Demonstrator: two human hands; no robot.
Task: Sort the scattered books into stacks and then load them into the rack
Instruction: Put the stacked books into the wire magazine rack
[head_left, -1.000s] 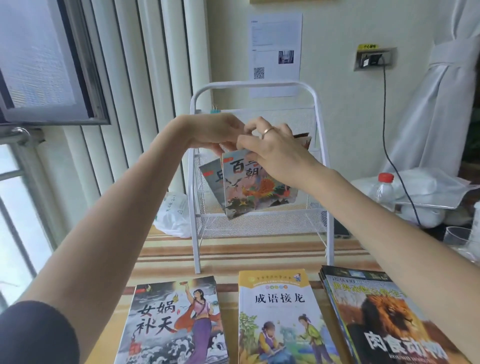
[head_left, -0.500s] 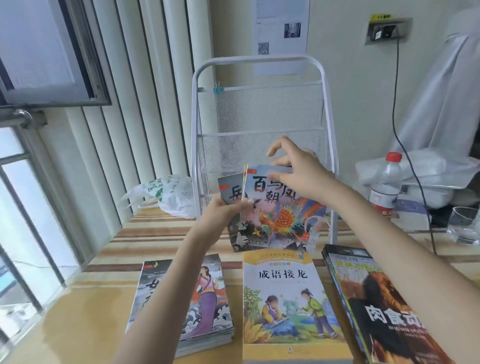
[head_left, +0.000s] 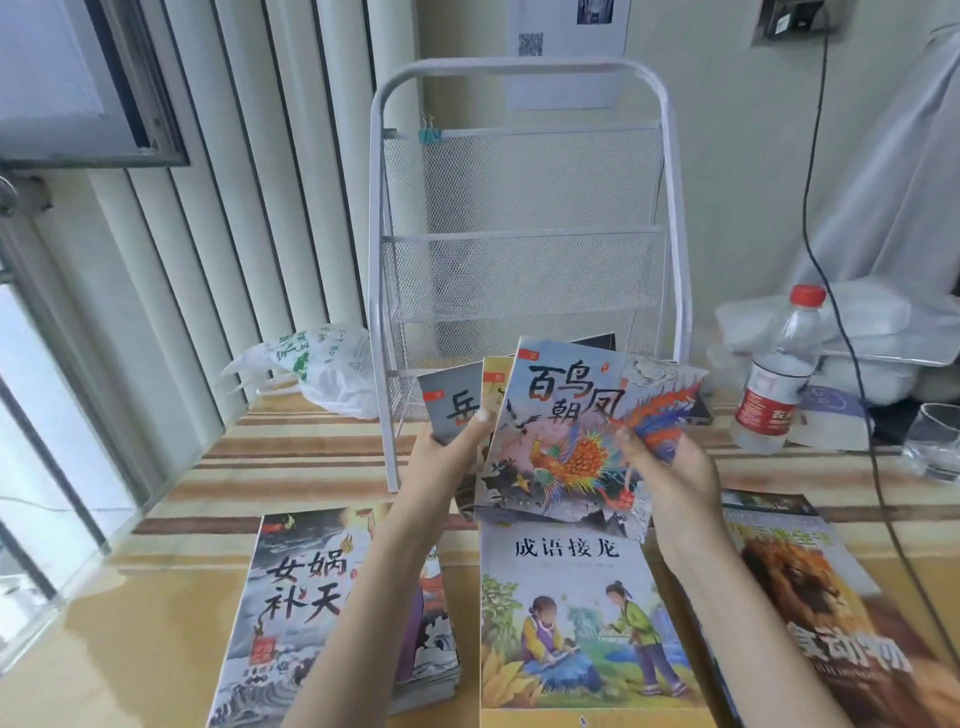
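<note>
Both hands hold a fanned bunch of thin picture books (head_left: 566, 426) in front of the white mesh rack (head_left: 524, 218). My left hand (head_left: 447, 462) pinches the grey book at the bunch's left side. At the right edge of the phoenix-cover book, my right hand (head_left: 670, 467) grips it. The rack's mesh pockets look empty. Three stacks lie on the table near me: a grey-cover stack (head_left: 291, 613) at left, a yellow-cover stack (head_left: 571, 613) in the middle, a lion-cover stack (head_left: 810, 603) at right.
A white plastic bag (head_left: 317, 369) lies left of the rack. A water bottle (head_left: 779, 374) with a red cap, a clear glass (head_left: 935, 436) and a black cable (head_left: 815, 208) are at the right. The striped tablecloth (head_left: 291, 452) covers the table; a window is at left.
The bunch of books came down and toward me, away from the rack's upper pocket. My right hand shifted from the top edge to the right side of the front book.
</note>
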